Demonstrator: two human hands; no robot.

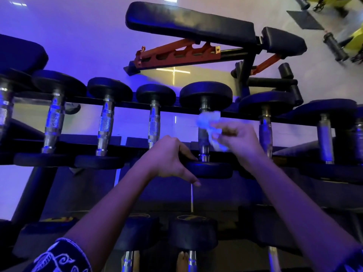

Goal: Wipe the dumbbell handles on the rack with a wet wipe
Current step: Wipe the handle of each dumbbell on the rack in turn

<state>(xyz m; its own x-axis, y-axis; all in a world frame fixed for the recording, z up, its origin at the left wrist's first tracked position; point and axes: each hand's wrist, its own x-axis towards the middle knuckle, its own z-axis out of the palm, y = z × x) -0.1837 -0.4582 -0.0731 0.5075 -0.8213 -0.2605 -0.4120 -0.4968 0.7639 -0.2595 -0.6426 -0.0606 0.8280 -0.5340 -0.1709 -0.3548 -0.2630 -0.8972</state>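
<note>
Your right hand (241,140) pinches a bunched wet wipe (208,118), fingers curled round it, and presses it to the handle (203,138) of the dumbbell (205,94) in the middle of the rack's top row. The hand is blurred, so I read it as mid-stroke. The wipe lies over the far end of that handle and trails down its right side. Your left hand (167,156) sits just left of the handle, fingers curled over the near head of the same dumbbell, thumb hanging free below, which looks like bracing. So the step in hand is wiping this one handle. Next, I would draw the wipe down to the near collar and round the hidden side of the bar, steadying with your left hand. Then shift to a neighbour: one bar (265,132) stands just right of this dumbbell and others (154,124) run off to its left along the rack (127,104). Whether any of them is clean I cannot tell. Beyond the dumbbell stands a padded bench (188,22); below it sits a lower row of weights (193,230).
</note>
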